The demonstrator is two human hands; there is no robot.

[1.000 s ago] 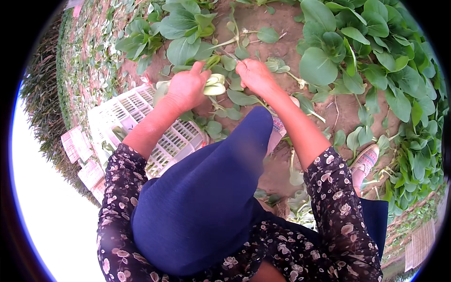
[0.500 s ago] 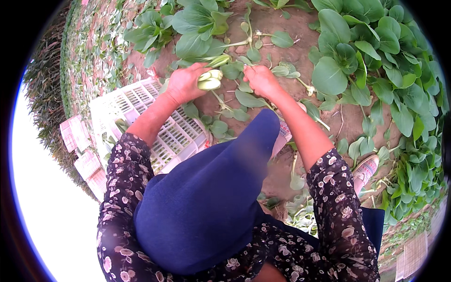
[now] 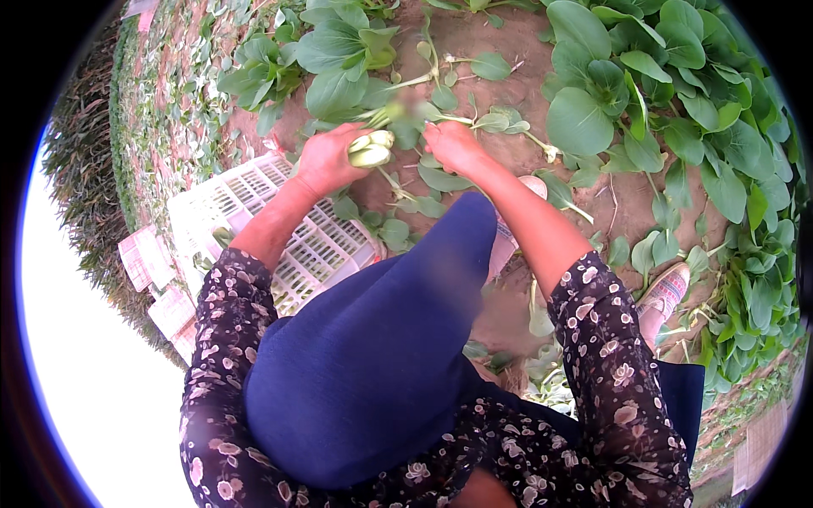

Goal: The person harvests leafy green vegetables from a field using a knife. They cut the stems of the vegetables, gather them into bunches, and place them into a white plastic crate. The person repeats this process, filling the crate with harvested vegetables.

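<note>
My left hand [image 3: 329, 161] is closed around bok choy [image 3: 371, 152]. The pale, thick stalk bases point toward my right hand and the green leaves stick out on the far side. A short gap to the right, my right hand [image 3: 453, 146] is closed, its fingers curled in at the front. What it grips, if anything, is too small to make out. Loose green leaves [image 3: 445, 179] lie on the soil beneath and between both hands. A blurred patch covers the leaves just beyond the held bok choy.
A white slatted plastic crate [image 3: 318, 254] stands under my left forearm, with some greens inside. Large leafy plants [image 3: 584, 127] grow along the right, and another plant [image 3: 334, 59] grows ahead. My patterned shoe [image 3: 665, 292] is at the right. Cut leaves litter the brown soil [image 3: 529, 80].
The whole view has turned slightly. My right hand has come a little to the left, nearer the bok choy. My left hand keeps its hold.
</note>
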